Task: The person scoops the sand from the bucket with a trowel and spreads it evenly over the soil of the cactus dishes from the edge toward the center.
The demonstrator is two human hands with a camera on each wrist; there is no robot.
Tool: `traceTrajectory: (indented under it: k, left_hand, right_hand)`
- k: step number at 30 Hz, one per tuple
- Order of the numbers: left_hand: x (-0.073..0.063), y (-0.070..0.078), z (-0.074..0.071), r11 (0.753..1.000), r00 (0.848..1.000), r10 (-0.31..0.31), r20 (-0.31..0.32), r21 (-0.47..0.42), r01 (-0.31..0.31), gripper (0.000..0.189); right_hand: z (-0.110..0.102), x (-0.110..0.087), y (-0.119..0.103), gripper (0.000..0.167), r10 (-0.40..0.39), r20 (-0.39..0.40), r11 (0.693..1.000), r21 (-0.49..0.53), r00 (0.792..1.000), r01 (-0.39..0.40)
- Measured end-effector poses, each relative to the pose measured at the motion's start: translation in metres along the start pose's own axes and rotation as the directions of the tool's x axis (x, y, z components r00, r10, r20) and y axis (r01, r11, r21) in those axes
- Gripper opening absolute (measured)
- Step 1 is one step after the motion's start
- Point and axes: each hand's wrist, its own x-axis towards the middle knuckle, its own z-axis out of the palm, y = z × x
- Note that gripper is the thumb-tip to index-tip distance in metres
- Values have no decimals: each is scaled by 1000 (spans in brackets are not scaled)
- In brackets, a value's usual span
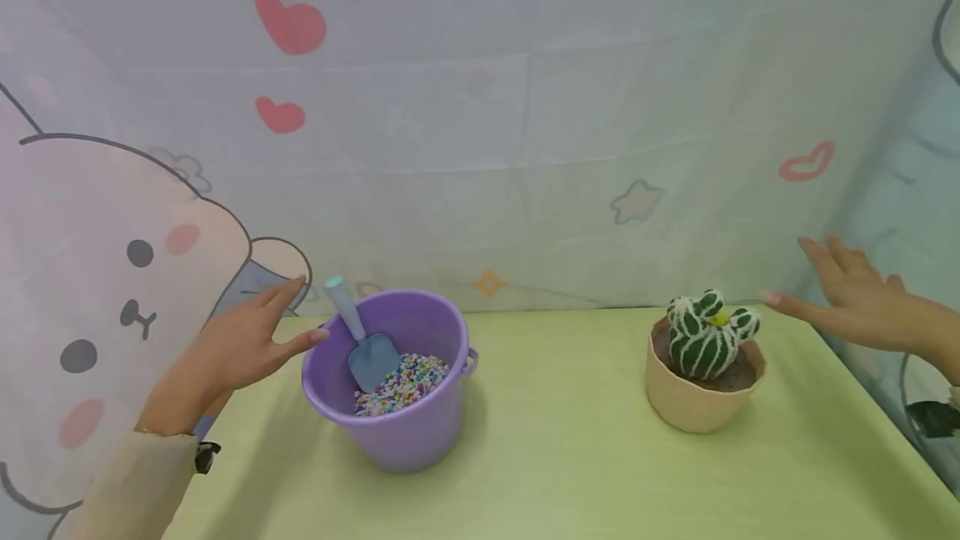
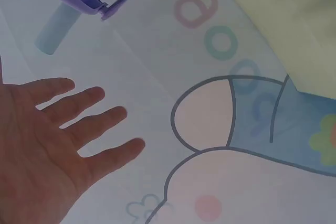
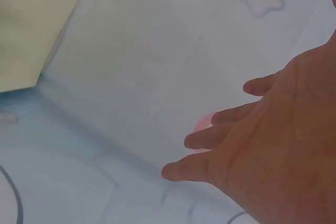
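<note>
My left hand [image 1: 243,344] hovers at the left of a purple bucket [image 1: 442,419], its fingers extended and holding nothing. Small multicoloured beads [image 1: 408,382] lie inside the bucket. A blue-grey toy shovel [image 1: 372,361] leans among them, its handle rising past the rim. In the left wrist view, the palm [image 2: 42,145] and spread fingers show below the bucket. Over at the right, my right hand [image 1: 862,298] is held in the air with straight fingers and nothing in it. Nearest to it is a green-and-white knitted cactus [image 1: 705,348] in a beige pot [image 1: 693,407].
Both the bucket and the pot stand on a light green tabletop [image 1: 555,440]. Behind it hangs a pale cloth backdrop [image 1: 480,123] printed with hearts, stars and a cartoon animal. The cloth continues along the right side. Each wrist wears a dark strap.
</note>
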Motion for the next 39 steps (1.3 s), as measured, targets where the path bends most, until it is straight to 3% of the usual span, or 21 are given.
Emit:
traceTrajectory:
  k: [6, 11, 16, 20, 25, 31, 35, 39]
  left_hand:
    - [-2, 5, 1, 998, 999, -43, -22, -54, 42, 95]
    - [-2, 8, 3, 994, 993, -83, -85, -85, 76, 87]
    - [1, 11, 5, 990, 991, -52, -125, -139, 34, 74]
    - [2, 13, 7, 977, 993, -44, -107, -212, 20, 71]
    - [-2, 19, 6, 943, 993, -90, -74, -328, 61, 72]
    - [0, 26, 1, 907, 991, -126, -37, -410, 100, 72]
    - [7, 26, -2, 852, 983, -185, 23, -495, 172, 74]
    - [15, 21, -3, 785, 973, -219, 67, -581, 217, 73]
  right_hand:
    - [-4, 1, -26, 101, -96, 5, 992, 86, 995, 95]
    - [-5, 6, -48, 85, -206, -24, 955, 213, 978, 206]
    - [-6, 7, -66, 77, -263, -60, 925, 268, 963, 269]
    - [-10, 3, -85, 75, -272, -94, 928, 238, 958, 287]
    - [-15, -9, -116, 77, -316, -175, 926, 156, 932, 343]
    - [-13, -19, -160, 73, -429, -227, 883, 101, 874, 459]
    - [-5, -23, -189, 70, -512, -201, 835, 111, 835, 539]
    - [5, -22, -212, 72, -535, -153, 815, 166, 831, 555]
